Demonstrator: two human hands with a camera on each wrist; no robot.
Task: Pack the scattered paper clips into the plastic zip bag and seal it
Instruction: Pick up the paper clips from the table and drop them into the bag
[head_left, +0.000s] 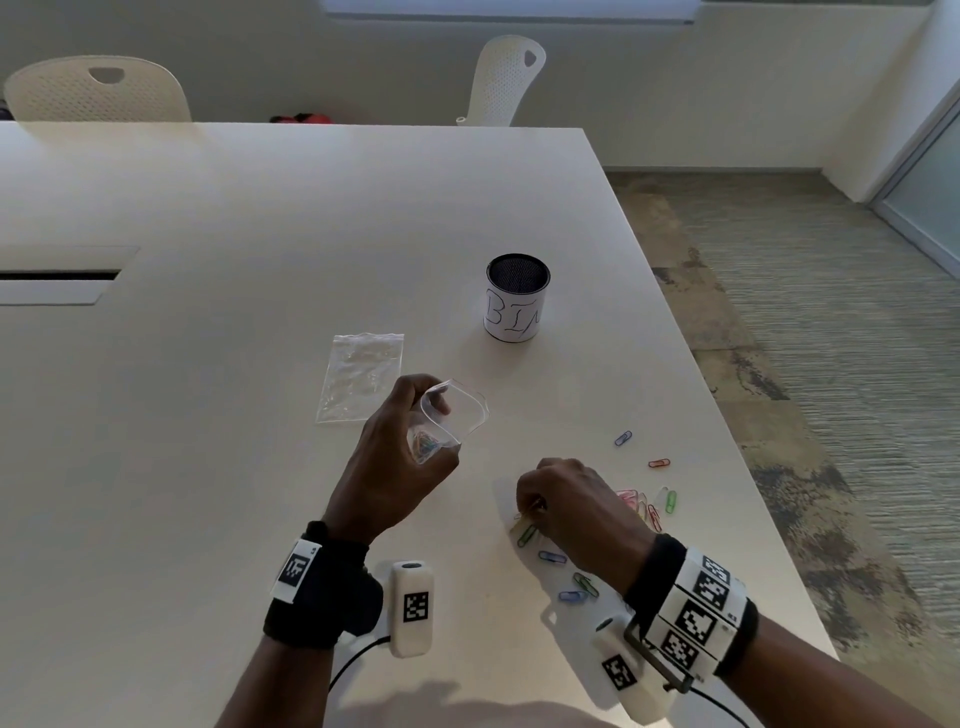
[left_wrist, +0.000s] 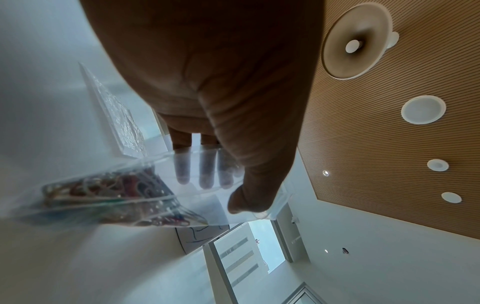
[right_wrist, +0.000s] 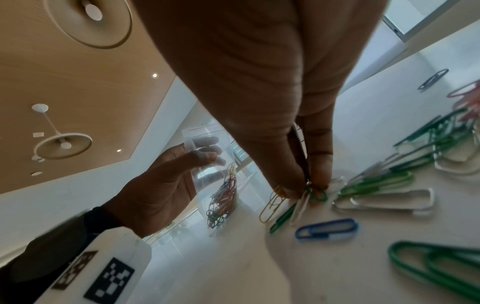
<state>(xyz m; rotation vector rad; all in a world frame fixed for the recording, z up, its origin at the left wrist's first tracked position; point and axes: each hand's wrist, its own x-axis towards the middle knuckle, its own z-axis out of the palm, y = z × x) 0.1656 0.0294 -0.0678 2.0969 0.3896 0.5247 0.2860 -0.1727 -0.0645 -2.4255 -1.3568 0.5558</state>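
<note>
Presently, a small clear plastic zip bag (head_left: 449, 415), mouth open and partly filled with coloured clips, is held above the white counter (head_left: 260, 208) in the left hand (head_left: 395, 457) grip. Several coloured wire paper clips (right_wrist: 293, 203) are pinched by the right hand (head_left: 571, 504) at the counter; others lie scattered (head_left: 660, 462) nearby.
</note>
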